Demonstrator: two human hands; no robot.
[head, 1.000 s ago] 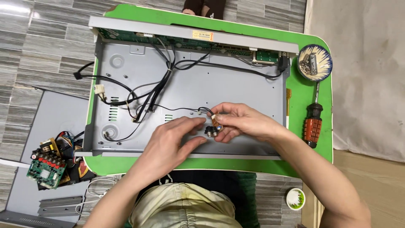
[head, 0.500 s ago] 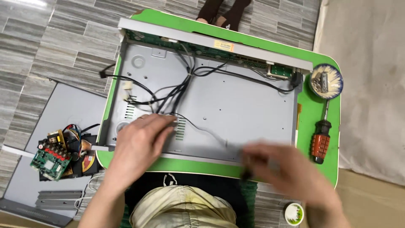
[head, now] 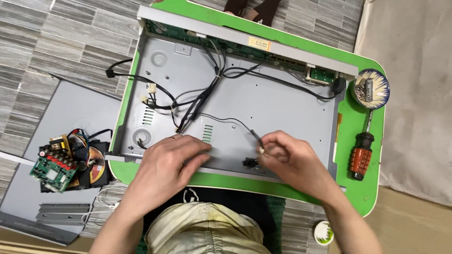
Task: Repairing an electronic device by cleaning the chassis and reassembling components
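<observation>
Between the right hand's (head: 288, 157) fingertips, a thin grey wire's (head: 226, 118) small connector.

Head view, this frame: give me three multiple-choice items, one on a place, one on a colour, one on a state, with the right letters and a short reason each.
1. Where does the screwdriver lie?
A. inside the metal case
B. on the green table, right of the metal case
C. on the floor by the circuit board

2. What colour is the screwdriver's handle?
A. orange and black
B. blue
C. all yellow

3. What is the right hand doing?
A. resting flat and empty
B. gripping the screwdriver
C. pinching a small connector at the end of a thin wire

Answers:
1 B: it lies on the table beside the right edge of the metal case, below the small dish.
2 A: orange grip with black ribs.
3 C: the fingertips close on the connector; the left hand presses flat on the case.
</observation>
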